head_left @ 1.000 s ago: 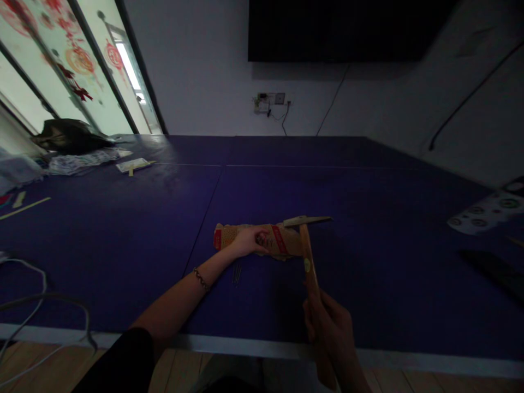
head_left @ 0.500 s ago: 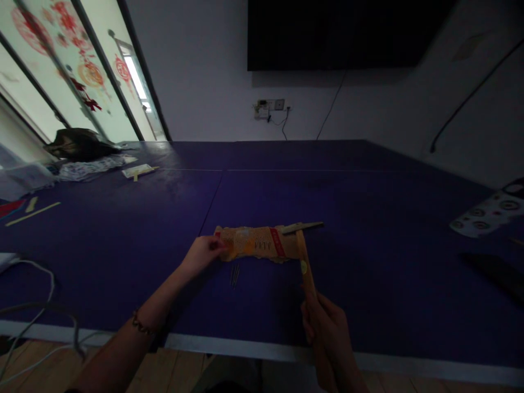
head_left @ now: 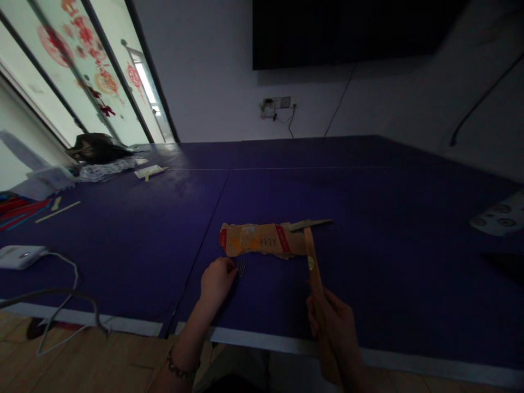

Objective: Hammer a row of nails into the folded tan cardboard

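Note:
My right hand (head_left: 333, 316) is wrapped round the wooden handle of a hammer (head_left: 314, 270). The hammer's metal head lies over the right end of a torn cardboard strip (head_left: 251, 240) with red bands and many small holes. Several thin dark marks that look like nails stand in a row in the strip's middle. Just below the strip, my left hand (head_left: 219, 281) has its fingertips pinched together at the left side of several loose nails (head_left: 242, 268) on the table. Whether a nail is between those fingers is too dark to see.
The purple table (head_left: 278, 191) has a pale front edge. On the left are a white charger box (head_left: 22, 256) with a cable, coloured strips (head_left: 24, 210) and a black bag (head_left: 98, 148). A patterned item (head_left: 499, 215) and a dark flat object (head_left: 505, 266) lie at right.
My left hand has moved from the cardboard's left end down to the loose nails. The right hand still holds the hammer in about the same place. The view has shifted slightly left.

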### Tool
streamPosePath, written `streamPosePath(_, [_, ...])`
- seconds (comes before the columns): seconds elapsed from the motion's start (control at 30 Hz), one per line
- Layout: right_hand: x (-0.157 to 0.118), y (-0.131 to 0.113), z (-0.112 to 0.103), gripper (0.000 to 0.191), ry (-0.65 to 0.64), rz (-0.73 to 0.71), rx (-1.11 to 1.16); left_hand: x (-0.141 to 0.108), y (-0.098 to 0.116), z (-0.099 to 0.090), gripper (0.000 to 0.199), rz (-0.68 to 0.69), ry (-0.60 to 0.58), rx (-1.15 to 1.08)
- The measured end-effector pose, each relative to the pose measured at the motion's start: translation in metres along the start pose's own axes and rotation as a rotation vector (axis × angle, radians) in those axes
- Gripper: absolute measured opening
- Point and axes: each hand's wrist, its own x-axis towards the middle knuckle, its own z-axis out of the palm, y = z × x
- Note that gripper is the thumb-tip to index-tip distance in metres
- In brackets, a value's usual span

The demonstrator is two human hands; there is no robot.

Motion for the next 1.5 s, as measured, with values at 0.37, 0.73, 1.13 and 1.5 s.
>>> streamPosePath(0.37, [-0.001,-0.003,0.003,0.047,-0.036,-0.047,-0.076,-0.009,-0.002,-0.009,0.012,-0.047,-0.026,0.145])
streamPosePath(0.73, [-0.002,0.006,0.006,0.037,-0.099,-0.115,-0.36,0.004,-0.033,-0.023,0.009,0.16,0.084,-0.456])
streamPosePath(1.13, [0.001,0.01,0.004,0.034,-0.074,-0.154,-0.497,0.078,0.015,-0.008,0.018,0.434,0.047,-0.641])
streamPosePath(1.5, [-0.005,0.002,0.005,0.029,-0.032,-0.132,-0.577,0.091,0.028,0.029,0.011,0.516,0.055,-0.467])
